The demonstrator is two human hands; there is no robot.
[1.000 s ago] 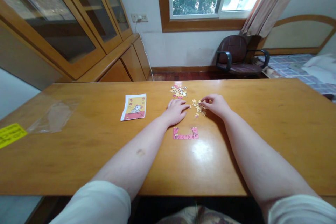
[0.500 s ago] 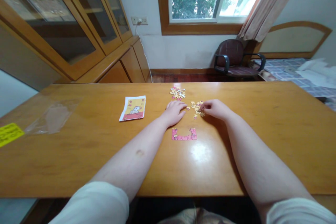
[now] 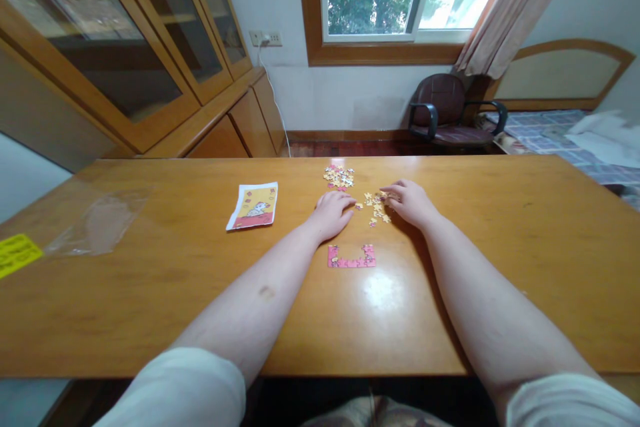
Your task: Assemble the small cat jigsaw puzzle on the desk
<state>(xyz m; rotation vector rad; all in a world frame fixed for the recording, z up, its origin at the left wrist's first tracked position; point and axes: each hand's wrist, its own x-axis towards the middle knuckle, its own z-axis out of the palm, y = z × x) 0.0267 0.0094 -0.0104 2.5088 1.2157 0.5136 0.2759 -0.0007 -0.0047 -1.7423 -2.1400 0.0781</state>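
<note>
My left hand [image 3: 334, 215] lies flat on the table with its fingers stretched out, beside a single loose puzzle piece [image 3: 359, 206]. Over the right edge of a scattered group of yellow jigsaw pieces [image 3: 377, 208] is my right hand [image 3: 407, 202], its fingers apart and touching the pieces there; some are hidden under them. Nearer to me sits a joined strip of pink jigsaw pieces [image 3: 353, 263], shaped like a U open at the far side. A second heap of mixed pieces [image 3: 339, 177] lies beyond my left hand.
A picture card [image 3: 256, 207] with a white animal on yellow and pink lies left of my left hand. Farther left are a clear plastic bag [image 3: 103, 223] and a yellow label [image 3: 19, 255]. The wooden table [image 3: 165, 300] carries all of these. Behind it stands an office chair [image 3: 443, 110].
My right hand has shifted slightly away from me, and its fingers have spread from a pinch. More of the yellow pieces show now. My left hand has stayed in place.
</note>
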